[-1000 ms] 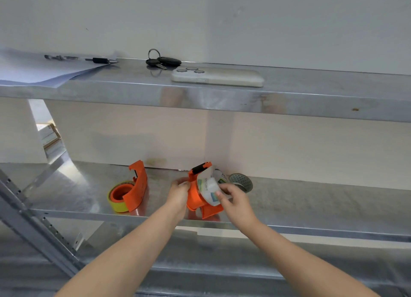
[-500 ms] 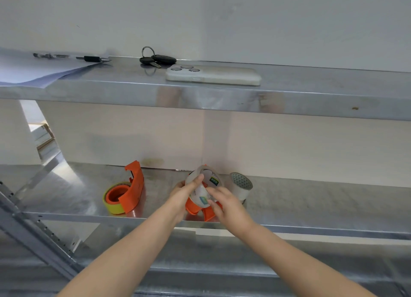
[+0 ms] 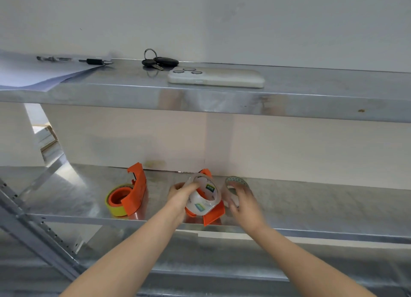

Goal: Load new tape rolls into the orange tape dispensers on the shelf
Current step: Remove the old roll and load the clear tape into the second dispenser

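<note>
On the middle shelf (image 3: 311,208) lies an orange tape dispenser (image 3: 214,215) with a clear tape roll (image 3: 203,196) over it. My left hand (image 3: 180,196) grips that clear roll at its left side. My right hand (image 3: 241,201) is off the roll and spread open over a second clear tape roll (image 3: 235,182) just to the right, with its fingers at that roll's front; I cannot tell whether they touch. Further left stands another orange dispenser (image 3: 135,192) holding a yellow tape roll (image 3: 115,204).
The upper shelf (image 3: 222,99) overhangs the work area and carries a phone (image 3: 215,78), keys (image 3: 159,61), a pen (image 3: 93,61) and sheets of paper (image 3: 33,74). A slanted metal upright (image 3: 33,225) runs at the lower left.
My right hand has let go of the clear roll and moved right to the second roll. My left hand now holds the clear roll alone, tilted over the dispenser.
</note>
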`<state>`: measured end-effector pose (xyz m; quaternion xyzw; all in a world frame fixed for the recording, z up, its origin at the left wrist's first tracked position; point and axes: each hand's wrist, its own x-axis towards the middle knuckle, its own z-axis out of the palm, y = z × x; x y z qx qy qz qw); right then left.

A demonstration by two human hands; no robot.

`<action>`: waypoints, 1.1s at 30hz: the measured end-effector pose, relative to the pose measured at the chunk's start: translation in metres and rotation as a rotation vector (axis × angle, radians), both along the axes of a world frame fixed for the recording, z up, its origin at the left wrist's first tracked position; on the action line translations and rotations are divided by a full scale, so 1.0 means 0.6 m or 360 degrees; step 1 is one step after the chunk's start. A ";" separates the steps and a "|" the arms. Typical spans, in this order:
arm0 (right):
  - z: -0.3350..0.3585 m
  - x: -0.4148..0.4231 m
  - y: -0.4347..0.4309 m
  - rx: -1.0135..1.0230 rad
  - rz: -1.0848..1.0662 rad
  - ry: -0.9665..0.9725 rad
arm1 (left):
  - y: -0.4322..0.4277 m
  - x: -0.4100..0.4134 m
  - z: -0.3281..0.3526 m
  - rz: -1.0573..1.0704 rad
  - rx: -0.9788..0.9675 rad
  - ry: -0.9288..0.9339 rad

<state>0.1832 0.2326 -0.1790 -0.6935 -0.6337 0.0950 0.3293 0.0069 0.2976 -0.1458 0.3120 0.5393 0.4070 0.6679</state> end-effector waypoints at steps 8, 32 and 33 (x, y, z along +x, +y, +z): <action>-0.023 0.060 0.031 -0.0655 -0.0115 -0.0453 | 0.001 -0.018 -0.006 0.0060 0.0098 0.0254; 0.049 0.040 -0.006 -0.0533 -0.0435 0.1105 | -0.032 -0.017 0.018 0.0013 0.0586 0.0461; 0.057 0.018 0.003 -0.0661 -0.0426 0.1482 | -0.037 -0.016 0.019 -0.0013 0.0626 0.0486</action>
